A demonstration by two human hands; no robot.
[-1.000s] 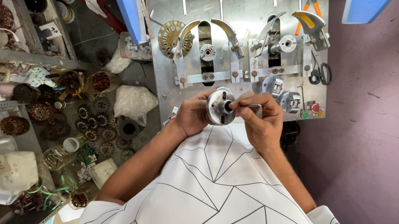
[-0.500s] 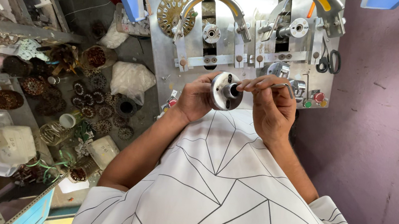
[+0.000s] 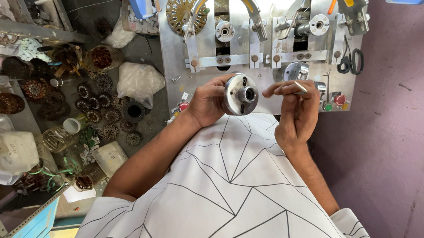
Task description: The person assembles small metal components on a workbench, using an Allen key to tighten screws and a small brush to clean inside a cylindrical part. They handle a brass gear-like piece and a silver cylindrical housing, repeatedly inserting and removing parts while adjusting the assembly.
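head view, left hand: left hand (image 3: 207,101) grips round metal flanged part (image 3: 240,93) by its rim, bore facing the person, held up over the lap in front of the near edge of the machine plate (image 3: 178,41).
head view, right hand: right hand (image 3: 294,108) pinches a thin metal pin (image 3: 301,86) between thumb and fingertips; pin tip sits just right of the part, not touching it.
part location: mid-air between both hands, clear of the plate, near its lower middle.
machine plate: grey steel, upright fixtures. Two curved arms (image 3: 228,1) round a hub at centre, second spindle (image 3: 318,25) toward the right edge, brass slotted disc (image 3: 183,8) at the left edge, scissors (image 3: 351,60) hanging at the right edge, red and green buttons (image 3: 333,102) at the lower right corner.
floor, left side: wound stator cores (image 3: 95,116), plastic bags (image 3: 139,80), shelf rack (image 3: 15,27) with more cores.
progress (judgement): part is in hand, not mounted on either spindle. Pin not in the bore. Looks like mid-fitting, seating on the fixture not yet done.
vs earlier frames: pin was at the bore of the part; now the right hand has drawn away to the right and the pin is out. Left grip unchanged. Camera has tilted, plate sits higher in view.
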